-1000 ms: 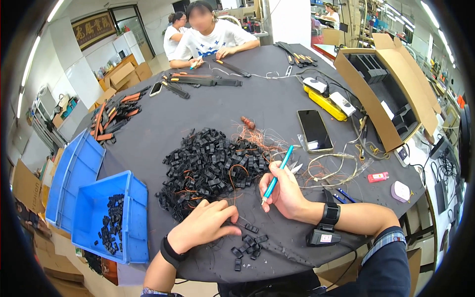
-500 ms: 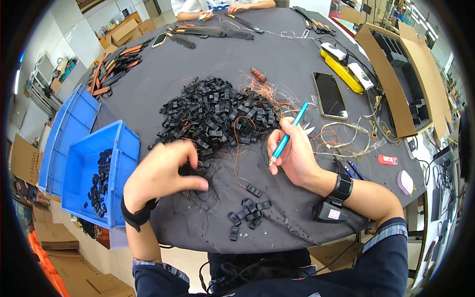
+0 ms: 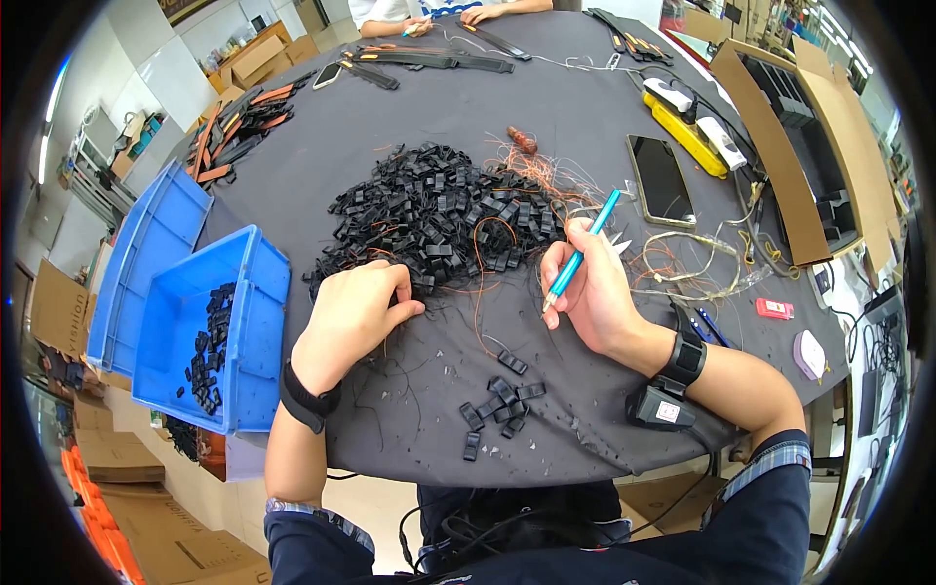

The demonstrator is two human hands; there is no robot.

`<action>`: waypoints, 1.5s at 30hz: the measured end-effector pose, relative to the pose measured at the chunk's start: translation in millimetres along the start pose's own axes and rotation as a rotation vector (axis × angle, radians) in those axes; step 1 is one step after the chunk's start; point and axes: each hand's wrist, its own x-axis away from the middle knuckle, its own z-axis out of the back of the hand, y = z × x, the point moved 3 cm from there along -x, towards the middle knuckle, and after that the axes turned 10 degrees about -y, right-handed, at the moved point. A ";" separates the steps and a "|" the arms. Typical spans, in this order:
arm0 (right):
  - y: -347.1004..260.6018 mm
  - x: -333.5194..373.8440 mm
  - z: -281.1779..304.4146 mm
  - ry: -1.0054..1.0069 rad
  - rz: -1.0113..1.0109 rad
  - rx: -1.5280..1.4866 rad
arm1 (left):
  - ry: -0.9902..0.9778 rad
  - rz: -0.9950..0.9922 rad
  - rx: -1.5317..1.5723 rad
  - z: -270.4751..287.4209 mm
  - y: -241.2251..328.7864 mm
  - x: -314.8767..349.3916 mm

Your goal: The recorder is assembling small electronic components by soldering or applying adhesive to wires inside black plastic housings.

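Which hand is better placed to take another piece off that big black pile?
Probably the left hand: it is at the near edge of the pile of black plastic pieces, with no tool visible. The right hand is close too, but grips a turquoise pen-like tool.

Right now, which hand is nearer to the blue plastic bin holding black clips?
Left. The left hand is just right of the blue plastic bin, not touching it; the right hand, holding a teal pen-shaped tool, is farther right.
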 end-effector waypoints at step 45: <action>4.5 3.7 -5.2 -0.013 -0.030 0.012 | 0.315 0.063 0.200 15.9 6.9 -30.5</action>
